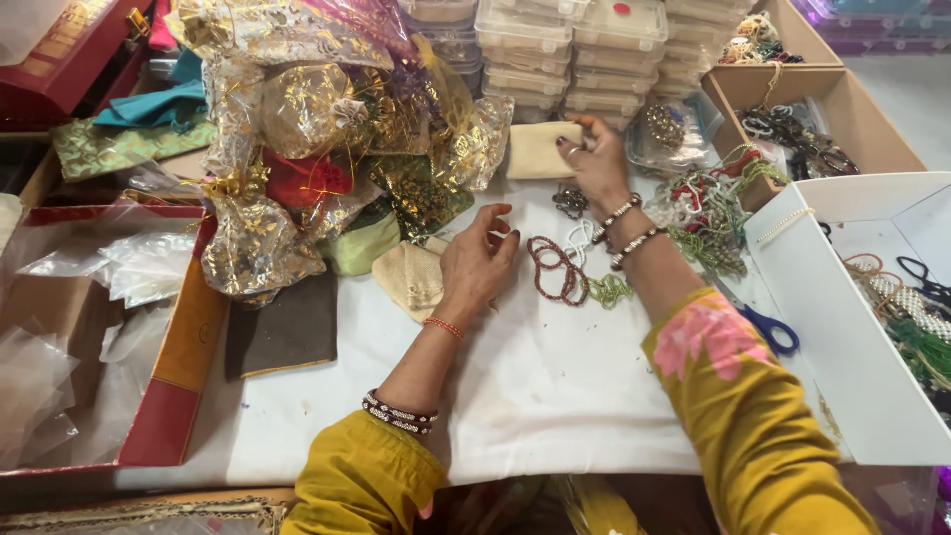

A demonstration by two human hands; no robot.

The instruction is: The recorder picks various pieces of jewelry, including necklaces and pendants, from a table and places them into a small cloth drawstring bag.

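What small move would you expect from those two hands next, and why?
Probably the right hand draws the cream cloth pouch it is touching back toward the middle. The left hand rests open on the white cloth, beside the red bead strands lying loose there, and another cream pouch sits by it.

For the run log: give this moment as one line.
left hand: resting on white cloth, by beige pouch | right hand: gripping cream pouch | bead strings: between hands
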